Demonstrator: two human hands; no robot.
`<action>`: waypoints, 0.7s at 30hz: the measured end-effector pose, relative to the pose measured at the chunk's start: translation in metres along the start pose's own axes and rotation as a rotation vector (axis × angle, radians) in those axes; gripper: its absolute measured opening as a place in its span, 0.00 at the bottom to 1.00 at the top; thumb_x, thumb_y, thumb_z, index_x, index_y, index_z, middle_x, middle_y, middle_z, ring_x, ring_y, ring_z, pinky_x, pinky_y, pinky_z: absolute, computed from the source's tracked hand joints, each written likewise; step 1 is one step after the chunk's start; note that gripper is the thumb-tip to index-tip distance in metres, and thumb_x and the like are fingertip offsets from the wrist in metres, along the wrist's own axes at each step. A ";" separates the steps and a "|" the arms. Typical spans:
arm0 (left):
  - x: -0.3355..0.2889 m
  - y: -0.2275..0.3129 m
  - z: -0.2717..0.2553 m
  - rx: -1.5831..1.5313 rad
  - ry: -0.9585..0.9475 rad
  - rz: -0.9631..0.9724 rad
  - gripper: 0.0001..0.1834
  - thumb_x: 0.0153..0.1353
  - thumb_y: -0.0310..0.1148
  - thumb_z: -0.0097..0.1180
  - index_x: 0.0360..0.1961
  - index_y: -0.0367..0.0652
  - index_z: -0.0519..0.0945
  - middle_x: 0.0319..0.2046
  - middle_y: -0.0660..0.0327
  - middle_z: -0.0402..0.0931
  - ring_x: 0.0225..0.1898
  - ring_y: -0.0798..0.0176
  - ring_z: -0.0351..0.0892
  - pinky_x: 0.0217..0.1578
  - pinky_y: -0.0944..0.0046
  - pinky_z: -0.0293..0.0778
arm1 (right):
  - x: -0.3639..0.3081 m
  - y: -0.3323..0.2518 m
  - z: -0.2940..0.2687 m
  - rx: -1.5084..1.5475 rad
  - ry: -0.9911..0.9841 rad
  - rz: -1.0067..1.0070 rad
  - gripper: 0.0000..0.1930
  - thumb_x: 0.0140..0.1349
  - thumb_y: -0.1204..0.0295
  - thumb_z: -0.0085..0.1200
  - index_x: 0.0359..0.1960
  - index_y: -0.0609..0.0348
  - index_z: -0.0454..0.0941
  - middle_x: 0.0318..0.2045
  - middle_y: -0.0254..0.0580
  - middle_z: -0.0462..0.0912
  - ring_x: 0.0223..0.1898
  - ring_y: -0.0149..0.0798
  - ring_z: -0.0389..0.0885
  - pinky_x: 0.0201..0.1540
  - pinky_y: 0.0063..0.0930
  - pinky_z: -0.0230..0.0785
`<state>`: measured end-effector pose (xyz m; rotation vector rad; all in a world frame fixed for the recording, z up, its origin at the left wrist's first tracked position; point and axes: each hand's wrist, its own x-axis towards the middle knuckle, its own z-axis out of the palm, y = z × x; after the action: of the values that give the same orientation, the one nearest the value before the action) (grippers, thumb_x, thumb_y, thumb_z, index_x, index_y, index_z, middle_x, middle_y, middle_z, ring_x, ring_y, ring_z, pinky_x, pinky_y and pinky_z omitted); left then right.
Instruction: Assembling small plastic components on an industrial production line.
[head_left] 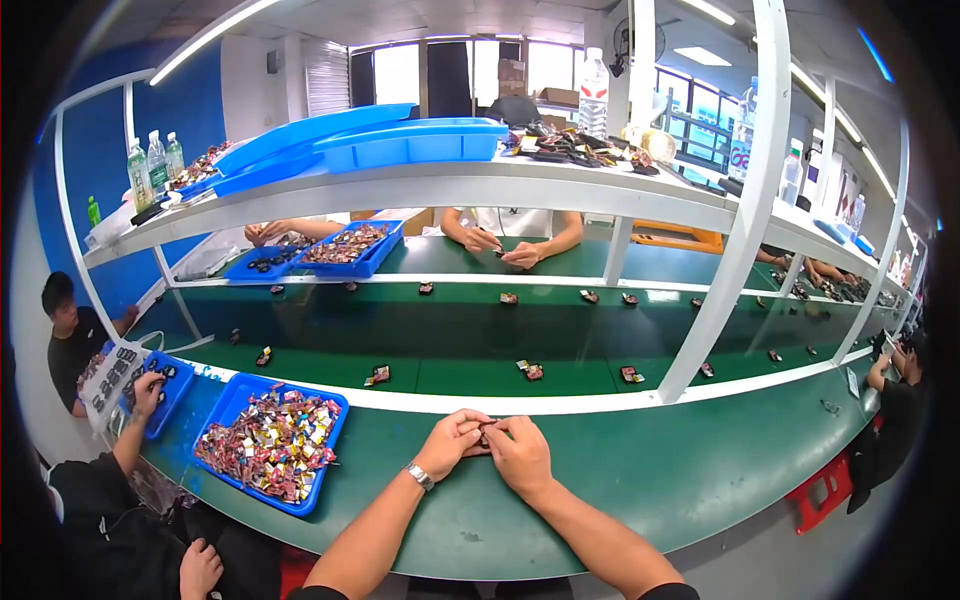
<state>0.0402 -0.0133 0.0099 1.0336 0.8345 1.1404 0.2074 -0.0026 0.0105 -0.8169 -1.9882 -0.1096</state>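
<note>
My left hand [448, 445], with a metal watch on the wrist, and my right hand [522, 460] meet above the green table near its inner edge. Between their fingertips they pinch a small dark reddish part [486, 437]. Most of it is hidden by my fingers, so its kind cannot be made out. To the left of my hands stands a blue tray [318, 492] heaped with small red, yellow and white electronic pieces [270, 440].
Beyond a white rail, a dark green conveyor belt [450, 345] carries spaced small assemblies [533, 371]. A slanted white post [725, 220] rises on the right. Overhead, a shelf [420, 185] bears blue trays and bottles. A co-worker's hand [148, 395] reaches into another tray at left; others sit opposite.
</note>
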 end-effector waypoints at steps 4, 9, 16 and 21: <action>0.001 -0.005 -0.007 0.018 0.033 0.018 0.12 0.69 0.23 0.44 0.52 0.39 0.71 0.48 0.58 0.78 0.48 0.65 0.79 0.48 0.64 0.79 | 0.007 -0.010 -0.005 -0.044 -0.021 -0.024 0.12 0.49 0.74 0.63 0.37 0.56 0.81 0.38 0.38 0.78 0.40 0.41 0.77 0.43 0.34 0.74; 0.004 -0.007 -0.006 -0.027 0.049 0.037 0.14 0.69 0.23 0.45 0.55 0.38 0.68 0.51 0.55 0.77 0.50 0.62 0.79 0.48 0.62 0.79 | 0.000 -0.006 0.002 0.100 -0.094 0.094 0.19 0.47 0.73 0.67 0.43 0.58 0.81 0.49 0.45 0.78 0.44 0.45 0.79 0.48 0.36 0.74; 0.000 0.002 -0.002 -0.080 0.194 0.123 0.15 0.65 0.20 0.49 0.53 0.37 0.70 0.54 0.50 0.75 0.55 0.51 0.76 0.53 0.52 0.78 | 0.034 0.084 0.012 -0.038 0.093 0.236 0.12 0.51 0.74 0.61 0.39 0.59 0.81 0.46 0.50 0.80 0.46 0.53 0.79 0.51 0.40 0.73; 0.007 -0.006 -0.004 -0.027 0.108 0.106 0.06 0.65 0.21 0.49 0.42 0.35 0.75 0.50 0.47 0.76 0.51 0.52 0.79 0.51 0.54 0.80 | 0.030 0.175 -0.002 -0.072 0.076 0.603 0.12 0.50 0.71 0.63 0.36 0.62 0.82 0.40 0.50 0.83 0.43 0.54 0.80 0.49 0.42 0.72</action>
<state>0.0401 -0.0065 0.0033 1.0111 0.8552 1.3030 0.3023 0.1469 -0.0073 -1.4002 -1.5990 0.1393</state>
